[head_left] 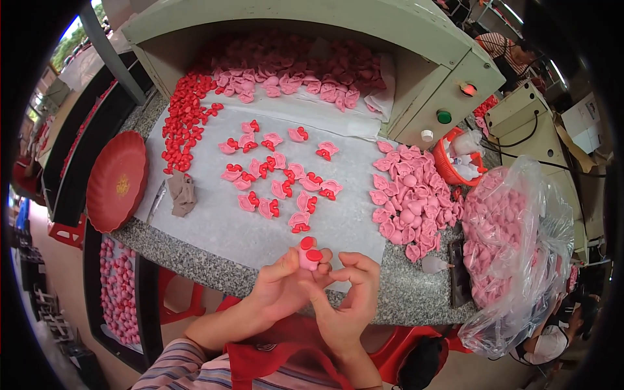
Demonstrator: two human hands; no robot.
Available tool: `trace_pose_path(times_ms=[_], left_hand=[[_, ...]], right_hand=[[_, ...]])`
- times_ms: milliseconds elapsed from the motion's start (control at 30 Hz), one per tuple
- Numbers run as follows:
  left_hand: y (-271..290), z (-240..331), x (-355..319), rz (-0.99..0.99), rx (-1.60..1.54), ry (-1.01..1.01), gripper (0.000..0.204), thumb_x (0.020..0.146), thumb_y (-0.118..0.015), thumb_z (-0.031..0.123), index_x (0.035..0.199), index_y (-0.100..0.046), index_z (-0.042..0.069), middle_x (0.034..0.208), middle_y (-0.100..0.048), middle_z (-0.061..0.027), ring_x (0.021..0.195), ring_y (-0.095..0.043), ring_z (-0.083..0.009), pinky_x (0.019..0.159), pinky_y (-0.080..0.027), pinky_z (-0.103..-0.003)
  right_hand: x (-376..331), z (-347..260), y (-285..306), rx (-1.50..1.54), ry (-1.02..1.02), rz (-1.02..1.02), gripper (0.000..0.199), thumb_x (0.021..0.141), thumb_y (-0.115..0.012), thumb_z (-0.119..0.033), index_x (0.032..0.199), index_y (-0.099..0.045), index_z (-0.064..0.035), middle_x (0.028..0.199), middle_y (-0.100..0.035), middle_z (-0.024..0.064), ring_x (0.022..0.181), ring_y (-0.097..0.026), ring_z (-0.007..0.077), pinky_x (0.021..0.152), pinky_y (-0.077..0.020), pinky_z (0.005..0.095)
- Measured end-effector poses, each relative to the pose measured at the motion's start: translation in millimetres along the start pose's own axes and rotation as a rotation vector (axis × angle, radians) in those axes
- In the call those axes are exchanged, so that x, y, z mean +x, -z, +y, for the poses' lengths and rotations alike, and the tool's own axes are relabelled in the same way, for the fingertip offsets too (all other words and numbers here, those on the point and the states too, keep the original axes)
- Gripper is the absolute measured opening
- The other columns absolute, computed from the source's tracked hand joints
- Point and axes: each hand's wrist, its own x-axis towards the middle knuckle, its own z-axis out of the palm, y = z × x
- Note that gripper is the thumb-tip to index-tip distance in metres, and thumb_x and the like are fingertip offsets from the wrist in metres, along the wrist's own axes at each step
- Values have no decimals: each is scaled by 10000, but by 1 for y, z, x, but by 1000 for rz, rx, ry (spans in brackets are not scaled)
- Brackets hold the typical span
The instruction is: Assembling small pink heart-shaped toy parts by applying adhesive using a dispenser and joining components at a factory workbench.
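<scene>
Over the near edge of the table, my left hand (279, 286) is closed on a small pink plastic part (308, 262) with two red oval pieces on it, gripped between thumb and fingers. Close beside it, my right hand (348, 296) has its fingers curled and its thumb apart from them; I see nothing held there. Beyond my hands, several pink shell-shaped parts with red bow-like pieces (303, 201) lie spread on white paper (214, 221). A heap of small red pieces (185, 123) sits at the left, and a pile of pink parts (416, 195) at the right.
A green-grey metal housing (409, 26) with a heap of pink parts inside stands at the back. A red fluted bowl (117, 182) and a grey cloth (182, 195) are left. An orange basket (448, 166), a small bottle (434, 264), a phone (460, 273) and a plastic bag (513, 240) are right.
</scene>
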Motion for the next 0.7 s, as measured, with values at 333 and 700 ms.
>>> trace_pose_path(times_ms=[333, 700], left_hand=[[-7, -1, 1, -21, -11, -8, 300, 856, -598, 387, 1059, -566, 169, 993, -472, 7, 977, -453, -147, 994, -291, -409], [-6, 8, 2, 9, 159, -29, 312, 849, -640, 238, 1121, -552, 111, 1170, -501, -68, 1043, -507, -186, 938, -375, -348]], right_hand=[[-1, 6, -6, -244, 122, 47, 253, 642, -784, -22, 828, -614, -42, 993, -534, 112, 875, -539, 235, 694, -454, 310], [12, 2, 8, -263, 222, 1, 181, 677, -733, 26, 818, -626, -14, 880, -578, 80, 786, -553, 175, 668, -444, 260]])
